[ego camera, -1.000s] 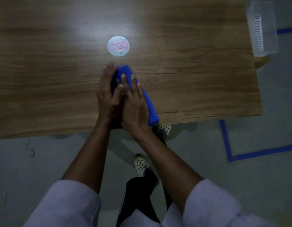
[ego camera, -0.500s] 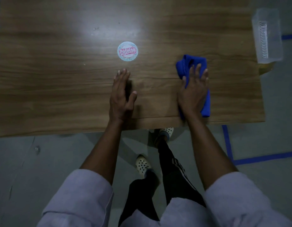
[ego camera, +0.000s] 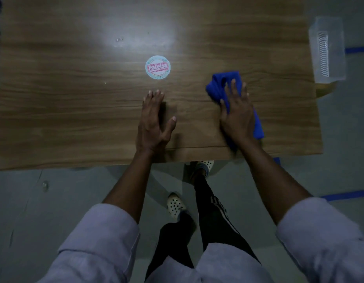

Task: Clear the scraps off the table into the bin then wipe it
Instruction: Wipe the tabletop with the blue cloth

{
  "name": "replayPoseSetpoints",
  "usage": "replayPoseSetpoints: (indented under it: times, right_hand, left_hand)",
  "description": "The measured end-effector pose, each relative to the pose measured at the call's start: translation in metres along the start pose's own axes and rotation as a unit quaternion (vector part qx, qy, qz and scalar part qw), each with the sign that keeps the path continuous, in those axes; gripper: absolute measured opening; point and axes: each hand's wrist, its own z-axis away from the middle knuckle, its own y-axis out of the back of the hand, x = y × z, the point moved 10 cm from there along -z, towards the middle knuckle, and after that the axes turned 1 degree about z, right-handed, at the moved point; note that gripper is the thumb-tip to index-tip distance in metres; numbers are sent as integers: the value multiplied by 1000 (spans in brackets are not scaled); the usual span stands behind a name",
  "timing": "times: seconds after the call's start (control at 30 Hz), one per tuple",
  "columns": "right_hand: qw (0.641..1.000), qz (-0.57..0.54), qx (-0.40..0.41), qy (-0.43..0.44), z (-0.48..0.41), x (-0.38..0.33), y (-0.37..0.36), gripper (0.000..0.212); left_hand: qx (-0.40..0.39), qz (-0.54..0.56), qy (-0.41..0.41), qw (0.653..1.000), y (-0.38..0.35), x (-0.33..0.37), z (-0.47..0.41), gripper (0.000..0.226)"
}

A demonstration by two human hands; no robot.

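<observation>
A folded blue cloth (ego camera: pixel 218 85) lies on the wooden table (ego camera: pixel 75 103) near its right end. My right hand (ego camera: pixel 237 113) presses flat on top of the cloth, fingers spread. My left hand (ego camera: pixel 153 121) rests flat on the bare wood near the front edge, fingers together, holding nothing. A round white sticker with red lettering (ego camera: pixel 157 67) sits on the table just beyond my left hand. Tiny pale specks (ego camera: pixel 119 39) lie further back under the light glare.
A clear plastic bin (ego camera: pixel 328 51) stands on the floor off the table's right end. Blue tape lines (ego camera: pixel 348 196) mark the grey floor at the right. My legs and spotted shoes (ego camera: pixel 175 205) are below the table's front edge.
One second ago both hands were together on the cloth near the sticker. My right hand has slid the cloth to the right; my left hand stayed flat near the middle.
</observation>
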Motion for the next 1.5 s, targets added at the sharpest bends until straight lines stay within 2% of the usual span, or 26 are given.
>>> replayPoseSetpoints:
  times: [0.07, 0.1, 0.2, 0.27, 0.37, 0.53, 0.63, 0.7, 0.73, 0.83, 0.9, 0.93, 1.0, 1.1, 1.17, 1.23, 1.3, 1.37, 1.43, 1.5]
  right_hand:
    - [998, -1, 1, -58, -18, -17, -7, 57]
    - [999, -1, 2, -52, -21, -34, -14, 57]
    - [998, -5, 7, 61, 2, -95, -27, 56]
    - [989, -7, -20, 146, 41, -111, -31, 56]
    - [981, -9, -35, 189, 74, -68, -19, 55]
    - [1000, 18, -5, 1, 10, 38, 8, 56]
    - [995, 19, 11, -101, -31, 39, 11, 59]
    - [992, 20, 14, -120, -42, 10, 1, 60]
    - [996, 18, 11, -91, -42, -15, -5, 60]
    - [996, 20, -30, 83, -1, -83, -24, 59]
    - [985, 27, -71, 158, 34, -78, -25, 59]
    - [982, 27, -77, 168, 42, -61, -22, 59]
    - [987, 36, -75, 137, 38, -19, -13, 59]
    - [998, 42, -45, 30, -8, 20, 1, 59]
    - [998, 37, -19, -45, -46, 18, 2, 59]
    - [996, 33, -9, -84, -76, -7, -9, 61]
    - [998, 28, -25, -47, -90, -48, -24, 61]
    - [998, 30, -40, 46, -80, -78, -33, 60]
    - [993, 22, -40, 112, -57, -71, -29, 58]
    - [994, 21, -29, 108, -48, -32, -21, 57]
  left_hand:
    - [-3, -10, -5, 1000, -2, 0, 0, 71]
    - [-4, -17, -10, 1000, -3, 1, 0, 73]
    - [8, -41, -14, 999, -2, 3, 0, 77]
    - [12, -51, -24, 998, 1, 6, 0, 78]
    - [10, -56, -25, 998, 2, 8, 0, 75]
    - [9, -60, -23, 998, -2, 5, -1, 76]
    - [3, -89, -16, 996, -9, 1, -3, 78]
    - [-1, -114, -8, 994, -12, -2, -5, 77]
    - [-3, -122, -8, 992, -13, -2, -5, 76]
    - [-9, -145, -10, 989, -12, 0, -5, 68]
    - [-9, -171, -9, 985, -12, 3, -4, 64]
    - [-9, -182, -12, 983, -13, 6, -4, 63]
    - [-15, -192, -13, 981, -15, 8, -4, 63]
    - [-20, -194, -3, 981, -17, 8, -3, 65]
    - [-14, -202, 19, 979, -19, 5, -7, 68]
    - [-2, -199, 57, 978, -21, -2, -23, 72]
    - [6, -179, 81, 980, -26, -7, -50, 76]
    - [-1, -158, 88, 984, -32, -9, -83, 76]
    - [-19, -158, 96, 983, -36, -11, -110, 73]
    - [-35, -172, 105, 979, -35, -12, -130, 71]
